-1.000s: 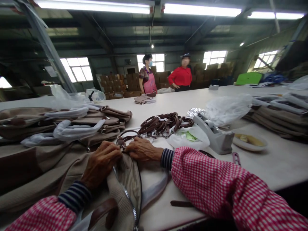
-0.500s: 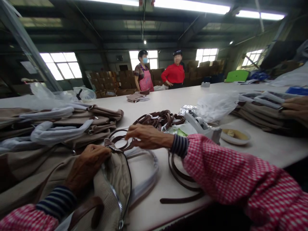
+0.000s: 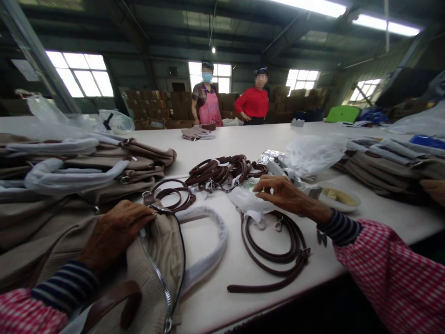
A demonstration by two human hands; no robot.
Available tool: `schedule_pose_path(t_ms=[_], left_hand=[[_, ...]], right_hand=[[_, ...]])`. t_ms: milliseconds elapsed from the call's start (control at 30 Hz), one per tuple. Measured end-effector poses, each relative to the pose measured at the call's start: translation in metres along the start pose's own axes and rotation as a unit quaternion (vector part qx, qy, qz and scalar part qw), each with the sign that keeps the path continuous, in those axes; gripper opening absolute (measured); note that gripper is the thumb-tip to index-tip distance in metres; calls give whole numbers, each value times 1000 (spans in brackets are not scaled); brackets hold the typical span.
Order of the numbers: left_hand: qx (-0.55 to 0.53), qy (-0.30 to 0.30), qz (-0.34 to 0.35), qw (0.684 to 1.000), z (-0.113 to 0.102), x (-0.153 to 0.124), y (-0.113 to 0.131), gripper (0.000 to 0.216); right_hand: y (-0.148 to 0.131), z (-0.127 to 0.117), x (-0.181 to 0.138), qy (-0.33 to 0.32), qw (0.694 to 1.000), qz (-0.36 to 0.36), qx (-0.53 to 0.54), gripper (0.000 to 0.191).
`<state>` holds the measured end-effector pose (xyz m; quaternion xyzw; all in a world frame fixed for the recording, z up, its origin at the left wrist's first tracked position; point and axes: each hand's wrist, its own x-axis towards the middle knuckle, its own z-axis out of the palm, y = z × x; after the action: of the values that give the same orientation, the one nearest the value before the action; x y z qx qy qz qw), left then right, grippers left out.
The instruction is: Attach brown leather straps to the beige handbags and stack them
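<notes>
My left hand (image 3: 113, 232) lies curled over the top edge of a beige handbag (image 3: 153, 260) with an open zip, holding it by the rim. My right hand (image 3: 287, 195) is out to the right, fingers pinched on a thin white plastic bag (image 3: 246, 202) beside a grey tape dispenser (image 3: 285, 174). A coiled brown leather strap (image 3: 274, 253) lies on the white table (image 3: 243, 144) just under that hand. A second strap (image 3: 174, 197) is clipped at the bag's corner. A handle wrapped in white foam (image 3: 205, 260) curves out from the bag.
A heap of brown straps (image 3: 222, 171) lies mid-table. Stacks of beige bags sit at left (image 3: 86, 171) and right (image 3: 389, 164). A small dish (image 3: 339, 197) stands by the dispenser. Another person's hand (image 3: 434, 190) shows at the right edge. Two people (image 3: 255, 104) stand at the far end.
My right hand left the bag's corner and moved right to the plastic bag by the dispenser. The left hand stayed on the bag. A loose strap now lies uncovered on the table.
</notes>
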<state>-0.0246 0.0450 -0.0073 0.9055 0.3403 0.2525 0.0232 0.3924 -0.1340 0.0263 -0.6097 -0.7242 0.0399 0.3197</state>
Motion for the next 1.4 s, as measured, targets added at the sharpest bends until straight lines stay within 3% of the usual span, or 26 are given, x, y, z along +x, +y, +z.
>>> schedule_pose_path(t_ms=[267,533,667,800,933,1067,1167,1267,1400], left_hand=[[-5,0,-23,1000,-2,1,5,29],[-13,-3,-14,1000,-1,1,2,30],[-34,2,-1,999,3,2,-4,35],[-44,1,-2,999,4,2,-5,34],[-40,0,2,999,2,3,-2,35],[-36,-1,1,999,1,2,-1,35],[-31,-5,-8,999,0,2,0,35],[-28,-9,-18,999,0,2,1,36],[-28,-6,-15,999,0,2,1,35]], right_hand=[[3,19,-7,8,996,-15,-85,12],[1,19,-15,33,984,-78,-158,20],[-21,22,-28,57,965,-157,-204,19],[-57,28,-54,85,962,-213,-149,11],[-87,38,-83,50,965,-243,-87,14],[-95,44,-98,-43,975,-209,-61,15],[-93,38,-95,-114,985,-130,-15,13],[-89,22,-80,-78,996,-31,42,14],[-73,4,-48,11,998,55,-16,16]])
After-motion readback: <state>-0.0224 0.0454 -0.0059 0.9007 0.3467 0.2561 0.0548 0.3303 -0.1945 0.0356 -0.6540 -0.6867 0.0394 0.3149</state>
